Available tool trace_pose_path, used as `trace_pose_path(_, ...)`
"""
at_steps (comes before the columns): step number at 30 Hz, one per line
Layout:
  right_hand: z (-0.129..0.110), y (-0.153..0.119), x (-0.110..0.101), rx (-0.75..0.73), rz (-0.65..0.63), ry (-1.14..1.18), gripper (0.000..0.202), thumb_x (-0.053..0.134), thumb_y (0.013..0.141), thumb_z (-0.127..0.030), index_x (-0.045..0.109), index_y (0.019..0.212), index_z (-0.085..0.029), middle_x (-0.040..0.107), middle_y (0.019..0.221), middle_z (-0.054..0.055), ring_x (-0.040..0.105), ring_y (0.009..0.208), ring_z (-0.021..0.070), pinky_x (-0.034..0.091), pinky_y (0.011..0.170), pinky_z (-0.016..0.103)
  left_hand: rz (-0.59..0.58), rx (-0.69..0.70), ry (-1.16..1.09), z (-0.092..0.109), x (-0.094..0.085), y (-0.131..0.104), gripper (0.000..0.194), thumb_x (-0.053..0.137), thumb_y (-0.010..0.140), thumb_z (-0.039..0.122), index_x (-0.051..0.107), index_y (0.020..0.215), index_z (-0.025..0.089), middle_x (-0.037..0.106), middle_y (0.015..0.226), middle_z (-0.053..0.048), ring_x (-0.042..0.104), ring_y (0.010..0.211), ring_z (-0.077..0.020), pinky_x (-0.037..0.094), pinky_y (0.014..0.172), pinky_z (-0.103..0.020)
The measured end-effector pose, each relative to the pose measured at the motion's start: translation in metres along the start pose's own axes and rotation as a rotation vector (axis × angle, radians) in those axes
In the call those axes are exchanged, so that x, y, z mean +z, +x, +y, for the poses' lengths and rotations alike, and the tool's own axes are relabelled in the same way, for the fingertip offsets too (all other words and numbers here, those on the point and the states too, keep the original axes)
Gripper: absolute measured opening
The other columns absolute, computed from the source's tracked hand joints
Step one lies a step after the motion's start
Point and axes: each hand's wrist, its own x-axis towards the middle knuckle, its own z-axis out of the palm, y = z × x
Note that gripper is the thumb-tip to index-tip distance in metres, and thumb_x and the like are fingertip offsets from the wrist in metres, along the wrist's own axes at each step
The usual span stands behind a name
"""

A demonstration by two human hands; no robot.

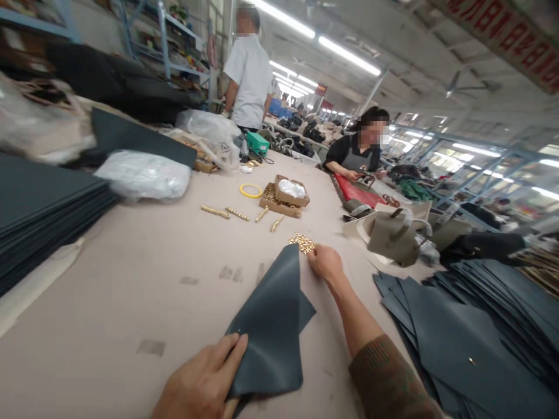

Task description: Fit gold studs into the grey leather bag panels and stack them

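Observation:
A dark blue-grey sheet (271, 326) is folded over on itself on the table, its upper tip reaching a small pile of gold metal pieces (301, 241). At the sheet's lower left edge, my left hand (201, 372) grips it, fingers pressed on top near a small hole. My right hand (325, 262) is at the right side of the gold pile, its fingers drawn together; whatever they pinch is too small to make out.
Stacks of dark sheets lie at the left (48, 209) and right (471, 331). Further back are cardboard boxes (282, 203), a yellow tape ring (251, 190), gold strips (215, 212) and a plastic-wrapped bundle (146, 174). Two people are beyond, one handling a red item (358, 191).

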Motion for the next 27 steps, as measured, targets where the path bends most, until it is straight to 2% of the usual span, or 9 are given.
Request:
trace_pose_path(2, 0.001, -0.011, -0.012, -0.023, 0.008, 0.103, 0.025, 0.049, 0.086, -0.026, 0.071, 0.084, -0.012, 0.073, 0.083, 0.013, 0.07, 0.085, 0.0231, 0.053, 0.077, 0.03, -0.024, -0.056, -0.022, 0.005, -0.007, 0.004, 0.059, 0.054, 0.068, 0.011, 0.053, 0.127, 0.016, 0.067, 0.121, -0.008, 0.068, 0.096, -0.0208, 0.058, 0.083, -0.03)
trace_pose_path(5, -0.008, -0.044, -0.027, -0.072, 0.026, 0.323, 0.036, 0.044, 0.091, -0.038, 0.069, 0.093, -0.013, 0.073, 0.081, 0.008, 0.07, 0.075, 0.0178, 0.056, 0.068, 0.026, -0.089, -0.11, -0.085, 0.01, -0.014, 0.01, 0.06, 0.052, 0.068, 0.008, 0.053, 0.128, 0.014, 0.066, 0.122, -0.009, 0.067, 0.097, -0.0227, 0.058, 0.083, -0.034)
trace_pose_path(8, -0.03, -0.089, -0.029, -0.104, 0.001, 0.749, 0.033, 0.06, 0.082, -0.044, 0.07, 0.088, -0.014, 0.071, 0.074, 0.005, 0.069, 0.065, 0.0176, 0.058, 0.063, 0.028, -0.19, -0.16, -0.161, 0.015, -0.022, 0.014, 0.06, 0.049, 0.07, 0.006, 0.052, 0.13, 0.014, 0.065, 0.123, -0.01, 0.064, 0.1, -0.0242, 0.057, 0.086, -0.038)
trace_pose_path(10, -0.047, -0.116, -0.023, -0.124, -0.118, 0.942, 0.026, 0.068, 0.075, -0.04, 0.071, 0.083, -0.015, 0.068, 0.067, 0.003, 0.067, 0.059, 0.0167, 0.057, 0.059, 0.028, -0.24, -0.182, -0.198, 0.016, -0.028, 0.016, 0.061, 0.048, 0.07, 0.005, 0.05, 0.131, 0.014, 0.063, 0.123, -0.011, 0.063, 0.103, -0.025, 0.056, 0.087, -0.039)
trace_pose_path(13, -0.069, -0.142, -0.007, -0.187, -0.382, 0.889, 0.017, 0.066, 0.077, -0.032, 0.072, 0.082, -0.017, 0.067, 0.063, 0.001, 0.064, 0.055, 0.0141, 0.053, 0.054, 0.024, -0.269, -0.194, -0.228, 0.017, -0.033, 0.017, 0.058, 0.047, 0.071, 0.005, 0.051, 0.128, 0.014, 0.064, 0.119, -0.012, 0.061, 0.103, -0.0266, 0.056, 0.087, -0.042)
trace_pose_path(15, -0.079, -0.149, 0.001, -0.265, -0.488, 0.762, 0.013, 0.062, 0.079, -0.027, 0.071, 0.081, -0.017, 0.067, 0.063, 0.0, 0.062, 0.056, 0.0125, 0.049, 0.053, 0.021, -0.271, -0.193, -0.247, 0.017, -0.034, 0.016, 0.053, 0.048, 0.072, 0.006, 0.054, 0.124, 0.015, 0.065, 0.115, -0.011, 0.061, 0.1, -0.0266, 0.056, 0.086, -0.044)
trace_pose_path(19, -0.091, -0.149, 0.003, -0.449, -0.496, 0.563, 0.013, 0.059, 0.08, -0.018, 0.07, 0.075, -0.019, 0.068, 0.065, -0.003, 0.06, 0.06, 0.0098, 0.044, 0.058, 0.019, -0.257, -0.189, -0.29, 0.017, -0.033, 0.015, 0.047, 0.048, 0.074, 0.008, 0.056, 0.119, 0.016, 0.065, 0.11, -0.009, 0.06, 0.097, -0.0267, 0.055, 0.085, -0.045)
trace_pose_path(21, -0.096, -0.148, 0.002, -0.495, -0.49, 0.523, 0.014, 0.059, 0.079, -0.016, 0.07, 0.072, -0.019, 0.068, 0.066, -0.003, 0.06, 0.063, 0.0096, 0.042, 0.061, 0.019, -0.25, -0.198, -0.304, 0.017, -0.033, 0.015, 0.046, 0.048, 0.075, 0.009, 0.056, 0.12, 0.016, 0.065, 0.109, -0.009, 0.06, 0.097, -0.027, 0.055, 0.085, -0.046)
trace_pose_path(27, -0.107, -0.143, -0.003, -0.416, -0.568, 0.445, 0.015, 0.058, 0.075, -0.016, 0.072, 0.069, -0.019, 0.068, 0.062, -0.003, 0.06, 0.058, 0.0101, 0.04, 0.056, 0.019, -0.274, -0.209, -0.31, 0.017, -0.034, 0.016, 0.048, 0.049, 0.073, 0.008, 0.057, 0.12, 0.017, 0.065, 0.111, -0.008, 0.06, 0.099, -0.0263, 0.055, 0.087, -0.044)
